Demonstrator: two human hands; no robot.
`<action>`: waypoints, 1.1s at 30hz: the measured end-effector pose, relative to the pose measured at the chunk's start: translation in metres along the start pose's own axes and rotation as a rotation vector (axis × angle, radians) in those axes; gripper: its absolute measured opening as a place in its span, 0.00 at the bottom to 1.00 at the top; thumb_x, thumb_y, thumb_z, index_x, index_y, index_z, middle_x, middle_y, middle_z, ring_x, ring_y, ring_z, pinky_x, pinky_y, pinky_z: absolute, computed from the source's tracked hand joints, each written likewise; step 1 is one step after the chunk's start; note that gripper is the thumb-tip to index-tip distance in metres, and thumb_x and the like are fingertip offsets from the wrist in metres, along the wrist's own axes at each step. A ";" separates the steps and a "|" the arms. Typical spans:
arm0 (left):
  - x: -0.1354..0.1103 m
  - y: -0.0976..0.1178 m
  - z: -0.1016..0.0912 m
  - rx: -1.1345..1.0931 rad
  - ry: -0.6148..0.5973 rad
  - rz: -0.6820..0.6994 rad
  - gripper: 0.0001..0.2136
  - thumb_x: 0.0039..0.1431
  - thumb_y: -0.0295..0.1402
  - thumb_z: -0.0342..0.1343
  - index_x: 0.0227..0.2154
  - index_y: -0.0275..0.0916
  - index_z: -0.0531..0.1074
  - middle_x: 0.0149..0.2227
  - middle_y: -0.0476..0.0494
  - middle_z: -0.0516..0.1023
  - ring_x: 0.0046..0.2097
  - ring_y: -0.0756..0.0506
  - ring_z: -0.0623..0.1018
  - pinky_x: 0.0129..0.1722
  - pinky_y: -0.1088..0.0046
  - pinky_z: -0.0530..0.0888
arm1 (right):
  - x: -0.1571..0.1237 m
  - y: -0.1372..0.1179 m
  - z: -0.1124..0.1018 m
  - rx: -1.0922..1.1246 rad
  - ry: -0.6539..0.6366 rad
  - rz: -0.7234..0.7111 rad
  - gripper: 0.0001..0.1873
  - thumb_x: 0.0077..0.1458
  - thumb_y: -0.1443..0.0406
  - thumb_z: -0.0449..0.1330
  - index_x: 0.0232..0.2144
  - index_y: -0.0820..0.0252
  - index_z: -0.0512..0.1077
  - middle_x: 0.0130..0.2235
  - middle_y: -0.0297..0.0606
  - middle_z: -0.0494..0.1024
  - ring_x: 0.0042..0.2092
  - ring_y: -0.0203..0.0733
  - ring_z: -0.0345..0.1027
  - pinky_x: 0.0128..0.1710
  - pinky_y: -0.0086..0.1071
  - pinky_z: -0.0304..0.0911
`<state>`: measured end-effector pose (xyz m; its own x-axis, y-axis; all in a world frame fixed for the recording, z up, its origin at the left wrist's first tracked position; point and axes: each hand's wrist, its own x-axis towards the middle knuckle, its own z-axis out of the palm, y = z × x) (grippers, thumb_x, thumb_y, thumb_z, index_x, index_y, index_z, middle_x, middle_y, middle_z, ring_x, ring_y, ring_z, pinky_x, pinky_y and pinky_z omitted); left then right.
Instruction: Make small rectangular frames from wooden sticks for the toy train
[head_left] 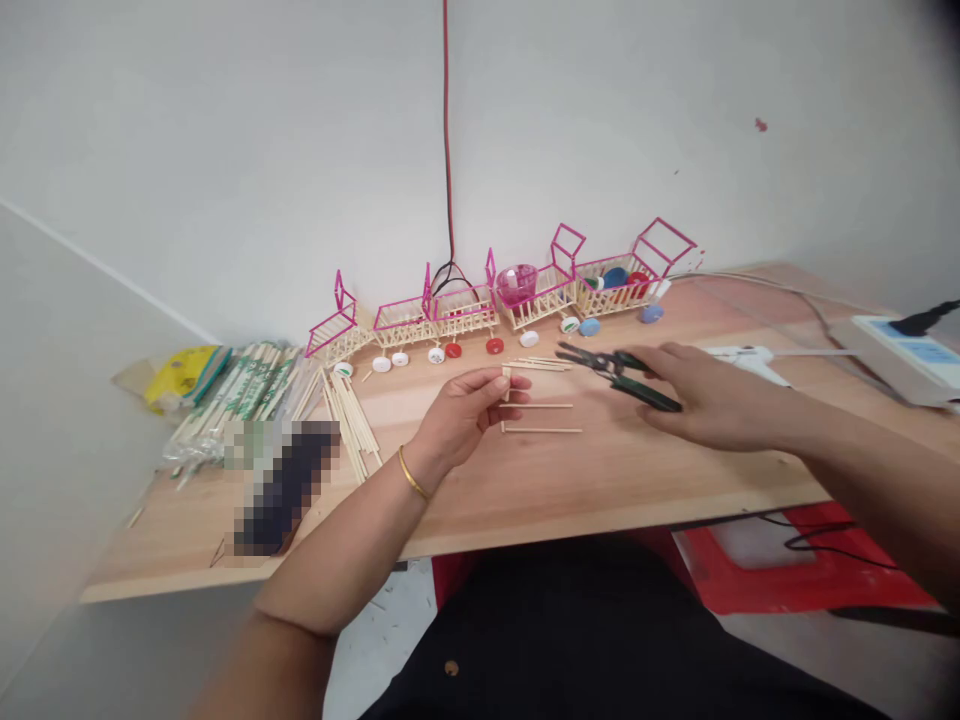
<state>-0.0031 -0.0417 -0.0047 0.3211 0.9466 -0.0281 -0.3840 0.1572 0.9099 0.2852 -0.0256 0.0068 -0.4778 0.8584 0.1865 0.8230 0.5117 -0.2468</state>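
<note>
My left hand [476,405] is closed in a pinch over the middle of the table, with a short piece of wooden stick [507,382] between thumb and fingers. Just beyond the fingers lie two thin wooden sticks [546,431]; the left ends are near or behind my hand. Wrapped round dark green handles, my right hand [694,395] grips a pair of pliers [600,368]. The jaws look parted and point left, apart from the stick piece. Further back lies a small bunch of sticks [541,364].
Along the wall stand several stick-built carts [465,312] with pink rims and bottle-cap wheels. Loose sticks [349,420] and bagged chopsticks [244,395] lie left, near a pixelated dark object [285,490]. A white glue gun [750,360] and a power strip [904,358] are on the right.
</note>
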 end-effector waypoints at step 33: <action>0.019 -0.018 -0.013 0.488 0.134 0.135 0.12 0.48 0.35 0.60 0.36 0.35 0.74 0.23 0.50 0.71 0.25 0.53 0.68 0.27 0.76 0.65 | 0.063 -0.058 0.033 0.908 -0.226 0.091 0.08 0.44 0.62 0.63 0.27 0.55 0.66 0.25 0.29 0.73 0.27 0.35 0.66 0.26 0.30 0.59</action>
<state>-0.0011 -0.0234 -0.0270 0.1709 0.9821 0.0790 0.0437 -0.0877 0.9952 0.1973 0.0003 0.0011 -0.5504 0.8341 -0.0359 0.3508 0.1921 -0.9165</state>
